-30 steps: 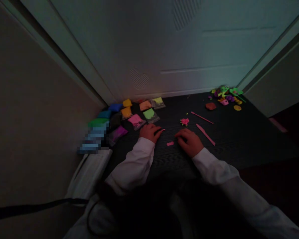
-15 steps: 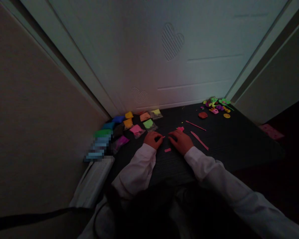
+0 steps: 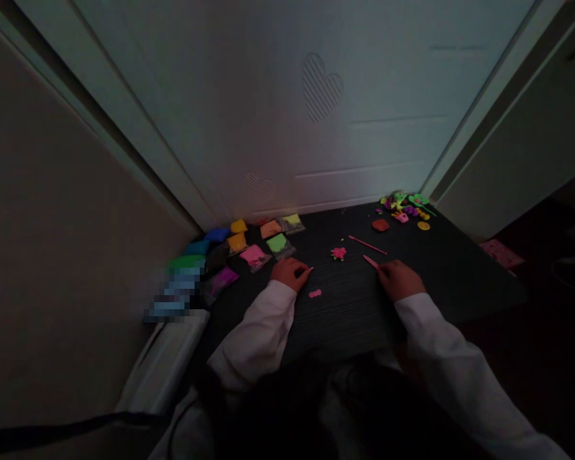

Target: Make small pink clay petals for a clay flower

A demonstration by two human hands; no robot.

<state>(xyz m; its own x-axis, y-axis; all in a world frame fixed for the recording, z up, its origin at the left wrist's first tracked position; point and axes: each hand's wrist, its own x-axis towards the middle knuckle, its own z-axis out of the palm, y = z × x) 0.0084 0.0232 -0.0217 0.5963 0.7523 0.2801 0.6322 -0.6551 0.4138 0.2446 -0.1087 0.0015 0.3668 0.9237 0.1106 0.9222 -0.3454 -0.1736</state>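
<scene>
My left hand (image 3: 287, 273) rests on the dark table in a pinch, with a tiny pink piece of clay (image 3: 311, 269) at its fingertips. Over to the right, my right hand (image 3: 401, 281) has its fingers closed around the handle of a pink plastic clay knife (image 3: 370, 261), whose blade points to the far left. Between the hands and a little farther off lies a pink clay cluster (image 3: 338, 253) with small green bits. A flat pink clay strip (image 3: 315, 294) is nearer to me. Behind the knife lies a thin pink modelling stick (image 3: 368, 245).
Several coloured clay packets (image 3: 255, 256) spread along the table's back left. Colourful clay figures (image 3: 402, 204) crowd the far right corner, near a red clay lump (image 3: 380, 225) and a yellow disc (image 3: 423, 225). A white door (image 3: 268, 115) stands right behind the table.
My right hand has moved right, from beside the pink cluster to the knife, and closed on it. The cluster is now uncovered. My left hand keeps its pinch.
</scene>
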